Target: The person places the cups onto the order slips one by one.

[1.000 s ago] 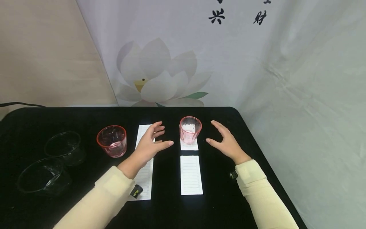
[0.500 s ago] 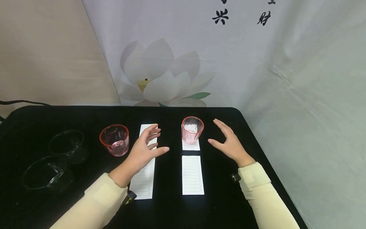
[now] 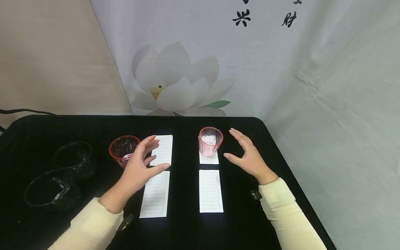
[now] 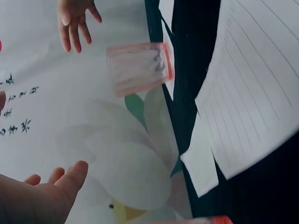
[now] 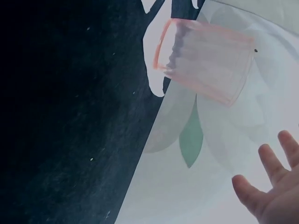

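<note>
On the back right paper slip (image 3: 204,161) stands a pink red-rimmed glass (image 3: 210,144), also seen in the left wrist view (pink glass (image 4: 140,70)) and right wrist view (pink glass (image 5: 205,60)). My right hand (image 3: 250,158) hovers just right of it, fingers spread and holding nothing. A second pink glass (image 3: 120,147) sits further left, its right side hidden behind my left hand (image 3: 137,170). That hand is raised with relaxed fingers and nothing in its grasp; whether it touches the glass cannot be told. Lined slips lie beside it, one at the back (image 3: 163,151) and one in front (image 3: 155,196).
Two clear glasses stand on the left, one further back (image 3: 73,163) and one nearer (image 3: 51,191). Another lined slip (image 3: 211,191) lies in front of the right pink glass. A curtain with a lotus print (image 3: 181,83) hangs behind the black table (image 3: 184,229).
My left hand has moved left, away from the right pink glass and over to the left one, uncovering the left paper slips. The right hand has barely moved.
</note>
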Tool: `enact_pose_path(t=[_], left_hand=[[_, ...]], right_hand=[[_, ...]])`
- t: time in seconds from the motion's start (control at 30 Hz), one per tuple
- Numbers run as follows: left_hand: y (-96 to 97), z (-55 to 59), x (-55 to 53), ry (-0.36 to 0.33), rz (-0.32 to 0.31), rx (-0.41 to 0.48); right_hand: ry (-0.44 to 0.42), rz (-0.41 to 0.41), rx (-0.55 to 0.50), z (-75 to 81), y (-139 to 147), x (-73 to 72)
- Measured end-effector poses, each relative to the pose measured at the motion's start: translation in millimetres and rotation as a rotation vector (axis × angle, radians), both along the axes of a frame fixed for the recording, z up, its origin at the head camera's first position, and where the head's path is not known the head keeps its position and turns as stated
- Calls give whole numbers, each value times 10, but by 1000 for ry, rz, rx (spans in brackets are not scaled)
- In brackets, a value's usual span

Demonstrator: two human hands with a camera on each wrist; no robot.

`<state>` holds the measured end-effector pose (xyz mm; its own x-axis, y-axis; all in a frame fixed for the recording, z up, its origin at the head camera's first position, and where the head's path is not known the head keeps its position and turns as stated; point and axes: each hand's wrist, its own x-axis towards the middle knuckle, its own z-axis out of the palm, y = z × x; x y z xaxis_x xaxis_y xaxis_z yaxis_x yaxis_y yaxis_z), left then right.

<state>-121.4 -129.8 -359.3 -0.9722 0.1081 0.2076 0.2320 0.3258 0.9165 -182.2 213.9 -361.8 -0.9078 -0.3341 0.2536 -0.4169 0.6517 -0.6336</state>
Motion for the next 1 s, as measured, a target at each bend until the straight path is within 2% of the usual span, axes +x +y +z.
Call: enact_pose_path(t=[0.27, 0.47, 0.6, 1.0], left_hand=[[-184, 43, 99, 43, 92, -72], [-323, 42, 147, 132, 164, -100], [-408, 32, 162, 167, 207, -96], [-627, 9, 203, 141, 303, -112]], right_hand=[[32, 38, 10, -2, -116, -5], [54, 77, 15, 20, -208, -6], [62, 101, 9, 37, -262, -4], [78, 172, -25, 77, -419, -4]])
